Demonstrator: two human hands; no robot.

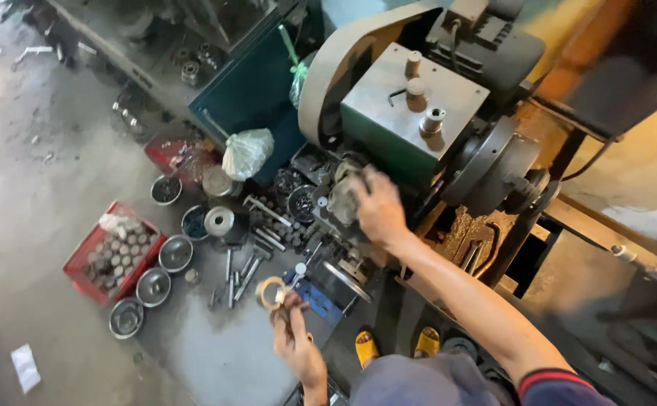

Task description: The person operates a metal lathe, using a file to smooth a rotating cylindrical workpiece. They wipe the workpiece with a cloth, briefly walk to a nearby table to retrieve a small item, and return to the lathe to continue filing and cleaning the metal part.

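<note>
Workshop floor, grey concrete [35, 173], lathe on the right.
Near: yellow slippers [366, 347]. Left hand [297, 342] pinches a brass ring [270, 292], held up above a blue box [321, 301]. Right hand [377, 207] is well apart from it, gripping the chuck [343, 197] under the green headstock [411, 109]. Further left: steel bowls [153, 286], red crate [110, 252] of metal slugs, white bag [247, 153].

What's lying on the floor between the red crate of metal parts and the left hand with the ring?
In the head view, steel bowls and loose metal rods lie between the red crate and the left hand holding the ring.
</note>
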